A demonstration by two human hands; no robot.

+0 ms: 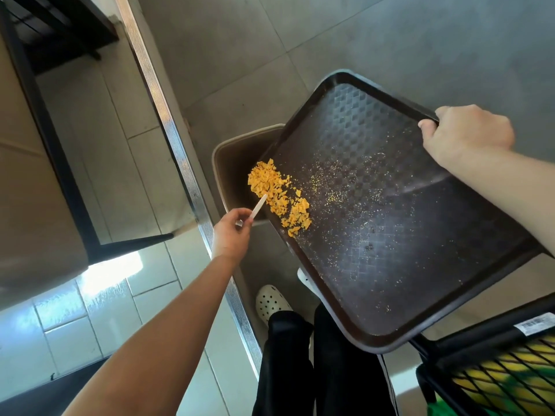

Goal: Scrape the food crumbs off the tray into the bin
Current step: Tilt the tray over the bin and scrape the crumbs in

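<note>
A dark brown textured tray (399,223) is tilted over a beige bin (228,163) that stands on the floor. My right hand (468,132) grips the tray's far right rim. A heap of orange-yellow crumbs (277,195) lies along the tray's left edge, right above the bin's opening. Fine specks are scattered across the tray's middle. My left hand (232,232) pinches a thin white stick (259,207), whose tip touches the crumb heap.
A metal floor strip (186,175) runs diagonally past the bin. At the left a black-framed table (54,139) stands on the pale tiles. A black mesh basket (495,373) with yellow contents sits at the lower right. My legs and a white clog (271,301) are below the tray.
</note>
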